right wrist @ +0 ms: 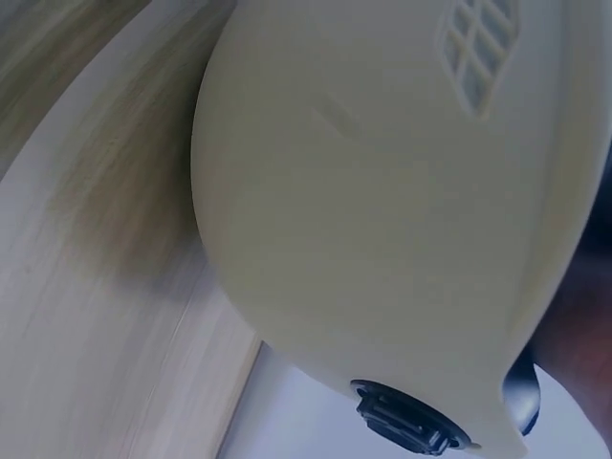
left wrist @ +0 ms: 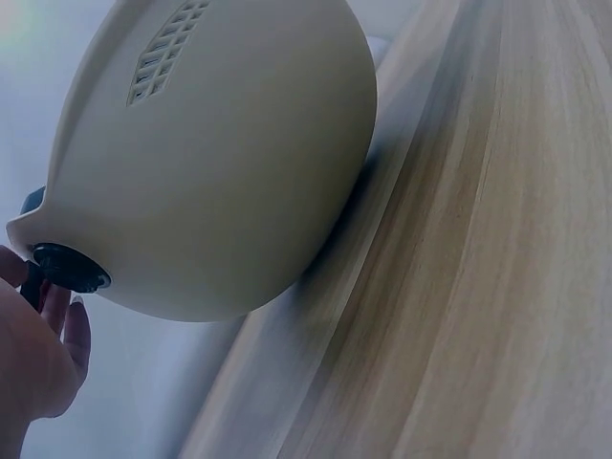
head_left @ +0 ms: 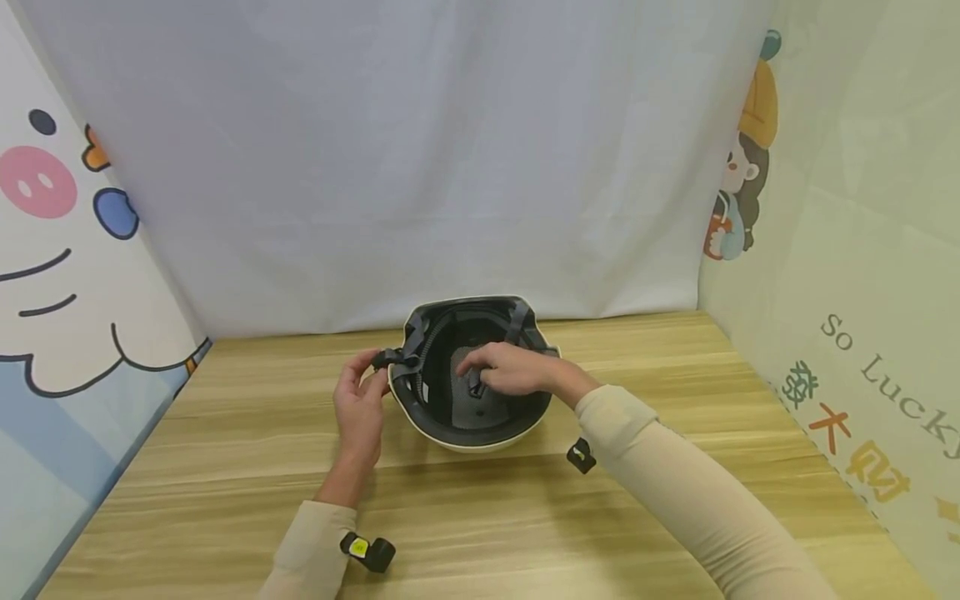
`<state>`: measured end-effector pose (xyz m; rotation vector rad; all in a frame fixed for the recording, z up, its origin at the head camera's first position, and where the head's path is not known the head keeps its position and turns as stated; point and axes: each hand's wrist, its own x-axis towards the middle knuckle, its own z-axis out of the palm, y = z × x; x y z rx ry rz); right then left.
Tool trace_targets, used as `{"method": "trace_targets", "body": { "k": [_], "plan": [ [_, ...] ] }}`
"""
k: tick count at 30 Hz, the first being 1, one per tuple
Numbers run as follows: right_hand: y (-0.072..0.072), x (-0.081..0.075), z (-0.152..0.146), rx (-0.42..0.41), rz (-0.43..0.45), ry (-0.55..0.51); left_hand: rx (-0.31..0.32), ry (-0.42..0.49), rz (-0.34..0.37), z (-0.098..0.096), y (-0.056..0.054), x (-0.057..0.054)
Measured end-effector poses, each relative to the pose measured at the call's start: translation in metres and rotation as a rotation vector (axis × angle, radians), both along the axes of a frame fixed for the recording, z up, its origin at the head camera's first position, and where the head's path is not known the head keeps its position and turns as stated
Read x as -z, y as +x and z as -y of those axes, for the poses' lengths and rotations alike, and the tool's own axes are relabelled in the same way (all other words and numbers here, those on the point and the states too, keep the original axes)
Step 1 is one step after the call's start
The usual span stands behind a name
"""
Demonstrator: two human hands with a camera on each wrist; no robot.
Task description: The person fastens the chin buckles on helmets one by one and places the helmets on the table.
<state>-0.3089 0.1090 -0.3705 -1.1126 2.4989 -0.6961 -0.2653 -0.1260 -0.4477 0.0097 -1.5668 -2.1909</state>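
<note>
A cream helmet (head_left: pixel 474 449) lies upside down on the table, its black-lined inside facing up. My left hand (head_left: pixel 361 408) is at its left rim and pinches the black chin strap (head_left: pixel 388 358) between thumb and fingers. In the left wrist view, the fingers of my left hand (left wrist: pixel 48 335) sit beside a round black side fitting (left wrist: pixel 72 269) on the shell. My right hand (head_left: pixel 517 368) reaches over the right rim into the helmet, its index finger extended toward the grey inner padding (head_left: pixel 463 410). In the right wrist view, the shell (right wrist: pixel 363 191) hides most of that hand.
The helmet stands on a wood-grain table (head_left: pixel 247 450), close to a white cloth backdrop (head_left: pixel 375 208). Printed panels rise on the left and right sides. Dark straps (head_left: pixel 517 321) cross the helmet's far rim.
</note>
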Motion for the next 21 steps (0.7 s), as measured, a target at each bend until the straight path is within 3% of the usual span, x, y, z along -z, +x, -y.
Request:
{"method": "trace_targets", "body": {
  "k": [6,17,21],
  "plan": [
    [-0.0016,-0.0014,0.0008,0.014,0.007,-0.048,-0.039,-0.034,-0.016,0.0017,-0.0036,0.0011],
    [-0.0011,0.0005,-0.0015,0.066,0.068,-0.193,-0.073,0.041,-0.075,0.0041,-0.0043,-0.0013],
    [-0.0009,0.0001,-0.0037,0.084,0.048,-0.210,-0.074,0.060,-0.092,0.0034,-0.0065,-0.0030]
  ]
}}
